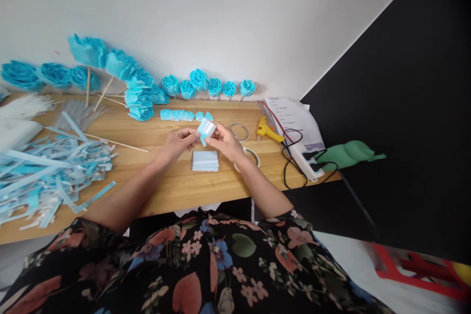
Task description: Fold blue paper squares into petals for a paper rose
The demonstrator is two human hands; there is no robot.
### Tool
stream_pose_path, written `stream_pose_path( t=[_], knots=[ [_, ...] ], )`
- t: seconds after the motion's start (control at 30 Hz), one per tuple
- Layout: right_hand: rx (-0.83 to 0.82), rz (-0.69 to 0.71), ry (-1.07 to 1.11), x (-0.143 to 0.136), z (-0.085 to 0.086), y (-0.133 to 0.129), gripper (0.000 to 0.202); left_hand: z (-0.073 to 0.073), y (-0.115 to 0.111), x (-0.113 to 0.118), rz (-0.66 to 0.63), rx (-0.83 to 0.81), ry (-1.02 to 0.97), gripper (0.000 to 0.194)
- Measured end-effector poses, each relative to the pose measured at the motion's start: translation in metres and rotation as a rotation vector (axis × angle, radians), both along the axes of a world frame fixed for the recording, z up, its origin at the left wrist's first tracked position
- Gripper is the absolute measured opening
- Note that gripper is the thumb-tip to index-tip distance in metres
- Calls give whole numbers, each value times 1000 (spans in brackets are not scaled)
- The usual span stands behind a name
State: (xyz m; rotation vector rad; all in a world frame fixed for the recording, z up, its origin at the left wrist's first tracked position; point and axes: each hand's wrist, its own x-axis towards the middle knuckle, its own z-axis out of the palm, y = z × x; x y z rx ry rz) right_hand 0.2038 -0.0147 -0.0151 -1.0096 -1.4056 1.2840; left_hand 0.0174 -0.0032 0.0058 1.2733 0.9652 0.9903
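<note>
Between my two hands, a small blue and white paper piece (206, 130) is held up above the table. My left hand (181, 140) pinches its left edge with closed fingers. My right hand (227, 142) grips it from the right, thumb at the lower edge and fingers behind. Just below lies a stack of pale paper squares (205, 161). Beyond my hands, a row of cut blue petals (177, 115) rests on the wood. Right of my right hand are a tape ring (239, 131) and a white tape roll (253, 158), partly covered by my forearm.
Blue paper roses (199, 80) on sticks line the wall. Shredded paper strips (47, 176) are heaped at left, with a thin stick (117, 143) beside them. At right are a yellow glue gun (268, 130), printed sheets (292, 120), a power strip (307, 162) with cables and a green bag (346, 153).
</note>
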Motion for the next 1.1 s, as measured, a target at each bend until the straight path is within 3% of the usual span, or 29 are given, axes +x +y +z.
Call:
stream_pose_path(
  t=[0.47,0.73,0.87,1.1],
  knots=[
    [28,-40,-69,3,-3,-1,38,0,-2,0,-17,62,34,35],
    [45,-22,-63,2,8,-6,31,2,-3,-1,-15,35,55,37],
    [65,-81,-78,2,11,-6,37,5,-5,0,-51,39,126,36],
    [140,-148,-175,2,10,-6,24,7,-6,-1,-101,33,145,38]
  ],
)
